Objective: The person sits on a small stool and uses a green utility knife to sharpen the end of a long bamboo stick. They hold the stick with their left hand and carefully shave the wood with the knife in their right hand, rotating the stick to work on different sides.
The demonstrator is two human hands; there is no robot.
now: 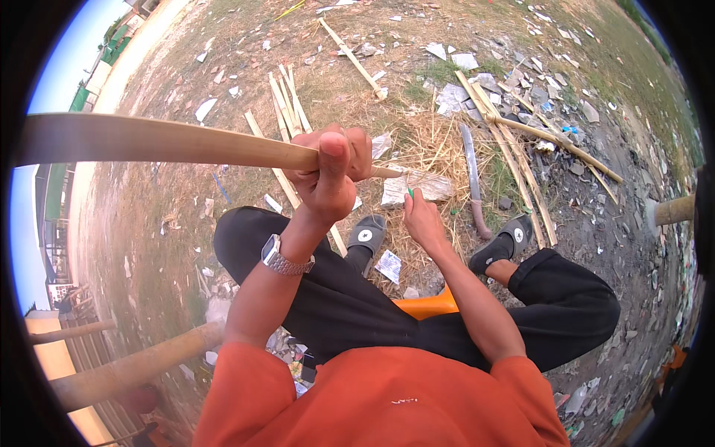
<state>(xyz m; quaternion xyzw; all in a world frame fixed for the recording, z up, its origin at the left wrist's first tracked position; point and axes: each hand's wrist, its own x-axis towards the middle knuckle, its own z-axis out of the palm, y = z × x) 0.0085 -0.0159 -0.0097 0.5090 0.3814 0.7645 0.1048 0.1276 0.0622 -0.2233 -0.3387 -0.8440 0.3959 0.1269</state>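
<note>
— Nearest to the camera is what?

— Orange cloth fills the lower edge: the person's orange shirt [387, 402], with both forearms rising out of it. Just beyond sit the black trousers [350, 298] and a sliver of orange seat [428, 305] between the legs.

— And the left hand?

— The left hand [328, 167] is raised, a metal wristwatch [283, 257] on its wrist. Its fingers [350, 149] are wrapped tight round a long bamboo strip [164, 141], thumb pressed upright against it. The strip runs out level toward the left rim, and its thin tip pokes just past the fist on the right.

— The right hand?

— The right hand [421, 216] is lower, just under that tip. Its fingers are curled in, and something small and green shows at the top of the hand. What it is, and how firmly it is held, cannot be told.

— What lies around?

— Two grey slip-on shoes [506, 242] rest on dry straw. A long curved knife [472, 175] lies on the ground between the feet and a bundle of bamboo poles [514, 149]. More split strips [287, 100] lie beyond the left hand, amid rubble and scraps of litter.
</note>
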